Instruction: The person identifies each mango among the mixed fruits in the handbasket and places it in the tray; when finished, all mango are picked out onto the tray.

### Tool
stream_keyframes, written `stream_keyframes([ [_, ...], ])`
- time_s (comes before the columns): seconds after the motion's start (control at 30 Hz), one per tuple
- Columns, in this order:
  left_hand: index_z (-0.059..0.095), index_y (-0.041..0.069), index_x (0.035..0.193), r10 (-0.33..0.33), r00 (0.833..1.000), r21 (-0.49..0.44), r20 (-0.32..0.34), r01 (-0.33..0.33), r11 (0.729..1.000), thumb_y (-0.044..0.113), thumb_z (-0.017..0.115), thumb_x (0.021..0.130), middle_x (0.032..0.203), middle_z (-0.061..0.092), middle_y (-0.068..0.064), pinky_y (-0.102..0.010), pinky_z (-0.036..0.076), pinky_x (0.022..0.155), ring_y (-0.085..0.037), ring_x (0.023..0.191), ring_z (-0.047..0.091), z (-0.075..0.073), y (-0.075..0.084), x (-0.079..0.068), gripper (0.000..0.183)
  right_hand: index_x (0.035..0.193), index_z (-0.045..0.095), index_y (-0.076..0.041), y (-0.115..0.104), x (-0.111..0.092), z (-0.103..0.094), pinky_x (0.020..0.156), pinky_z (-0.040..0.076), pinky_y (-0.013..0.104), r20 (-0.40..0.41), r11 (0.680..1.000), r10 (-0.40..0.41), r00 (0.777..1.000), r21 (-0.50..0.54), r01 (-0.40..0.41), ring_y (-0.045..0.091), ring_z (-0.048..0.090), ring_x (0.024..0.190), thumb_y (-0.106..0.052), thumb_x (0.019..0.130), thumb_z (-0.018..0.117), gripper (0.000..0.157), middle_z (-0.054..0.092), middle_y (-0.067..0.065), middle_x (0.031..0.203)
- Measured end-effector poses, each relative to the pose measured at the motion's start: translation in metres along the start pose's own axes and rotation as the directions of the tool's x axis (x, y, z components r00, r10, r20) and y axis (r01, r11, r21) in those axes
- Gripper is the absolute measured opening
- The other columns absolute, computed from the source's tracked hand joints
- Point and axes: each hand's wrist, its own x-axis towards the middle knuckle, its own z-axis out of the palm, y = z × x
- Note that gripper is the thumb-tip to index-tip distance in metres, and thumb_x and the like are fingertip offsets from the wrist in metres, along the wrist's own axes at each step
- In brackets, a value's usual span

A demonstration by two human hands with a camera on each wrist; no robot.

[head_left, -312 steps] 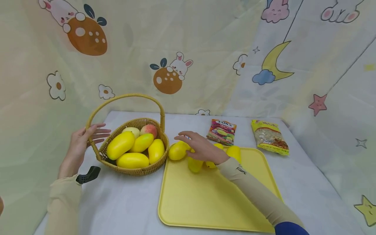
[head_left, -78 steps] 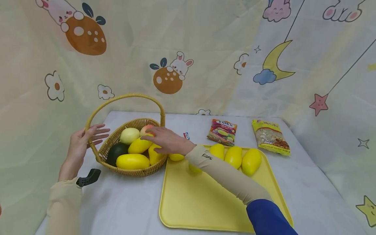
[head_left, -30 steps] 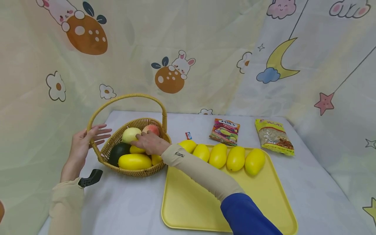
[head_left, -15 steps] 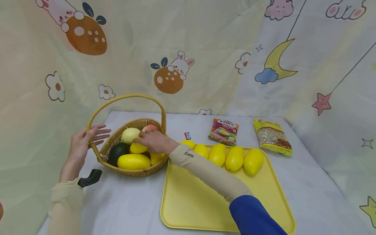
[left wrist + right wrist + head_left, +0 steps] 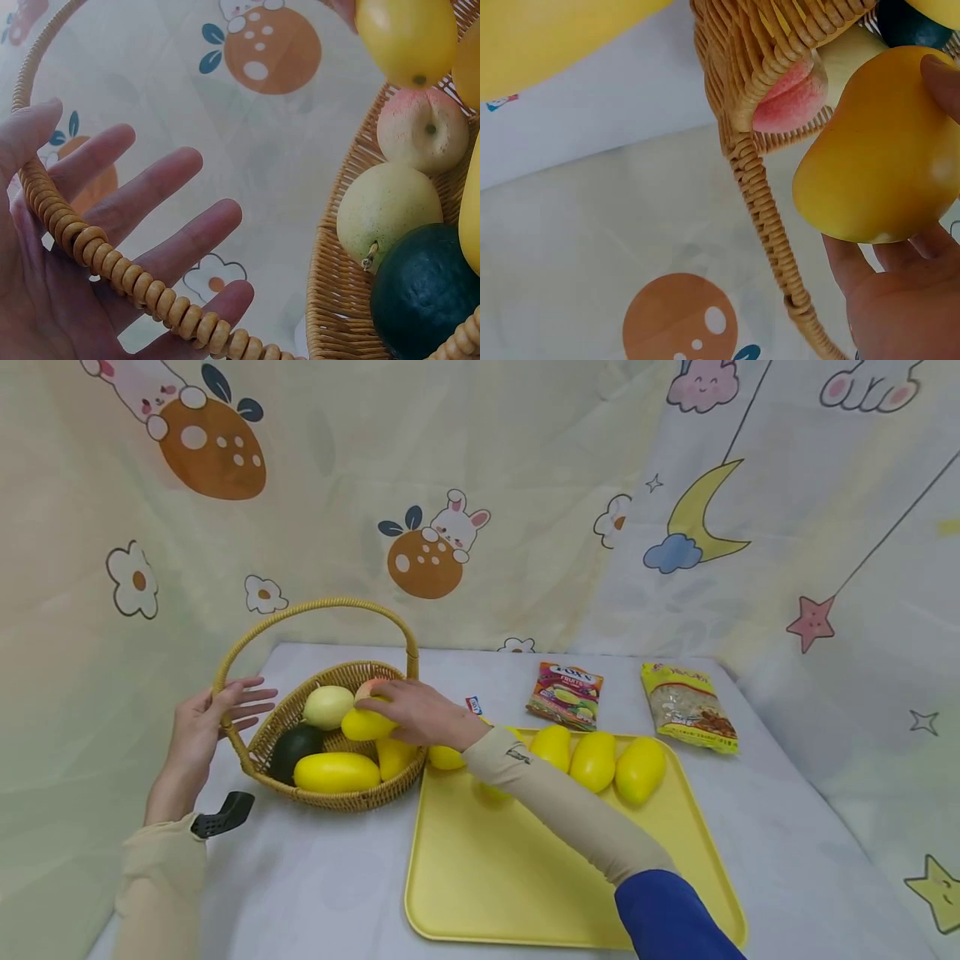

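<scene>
as a left hand (image 5: 199,727) rests, fingers spread, against the handle (image 5: 347,602), a right hand (image 5: 424,708) grips a mango (image 5: 364,724) over the basket (image 5: 330,798), an apparent lift-out that next calls for clearing the handle.

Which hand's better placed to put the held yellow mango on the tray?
Right, I'd say: the right hand holds the yellow mango over the basket, its forearm across the tray. The left hand is at the handle, farther from the tray.
</scene>
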Motion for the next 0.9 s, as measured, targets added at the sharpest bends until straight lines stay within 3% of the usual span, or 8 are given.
stream_keyframes([
  [0.23,0.063,0.017,0.124,0.009,1.000,0.022,-0.004,-0.009,1.000,0.034,0.043,0.102,0.102,0.071,0.016,-0.012,0.052,0.076,-0.001,0.093,0.068,-0.001,0.001,0.000,0.034,0.141,0.044,-0.016,0.001,-0.032,-0.014,0.102,0.042,0.038,-0.040,0.997,0.018,0.999,0.075,-0.015,0.024,0.049,0.126,-0.017,0.089,0.069,0.059,0.048,0.008,0.142],
  [0.47,0.060,0.013,0.128,-0.011,1.000,0.083,-0.027,0.013,0.997,0.041,0.043,0.101,0.101,0.070,0.019,-0.013,0.052,0.076,0.001,0.092,0.067,-0.001,0.004,-0.001,0.042,0.139,0.046,-0.016,-0.005,-0.066,-0.023,0.105,0.041,0.037,-0.114,0.993,0.020,0.993,0.115,-0.007,0.023,0.050,0.123,-0.019,0.085,0.074,0.061,0.051,0.008,0.136],
  [0.67,0.061,0.015,0.126,-0.015,1.000,0.040,-0.013,0.015,0.999,0.039,0.044,0.101,0.101,0.071,0.018,-0.012,0.052,0.076,0.000,0.093,0.067,-0.001,0.002,-0.001,0.039,0.137,0.047,-0.016,-0.015,-0.095,-0.016,0.105,0.042,0.038,-0.127,0.995,-0.004,0.992,0.102,0.017,0.024,0.051,0.122,-0.023,0.083,0.076,0.061,0.053,0.009,0.134],
  [0.9,0.063,0.020,0.122,-0.007,1.000,-0.015,0.006,0.007,1.000,0.035,0.045,0.102,0.101,0.072,0.015,-0.012,0.051,0.075,0.001,0.091,0.067,-0.001,-0.001,0.000,0.032,0.134,0.051,-0.017,-0.028,-0.125,-0.002,0.103,0.043,0.036,-0.112,0.986,-0.041,0.993,0.154,0.058,0.023,0.053,0.119,-0.016,0.081,0.077,0.059,0.055,0.009,0.131],
])
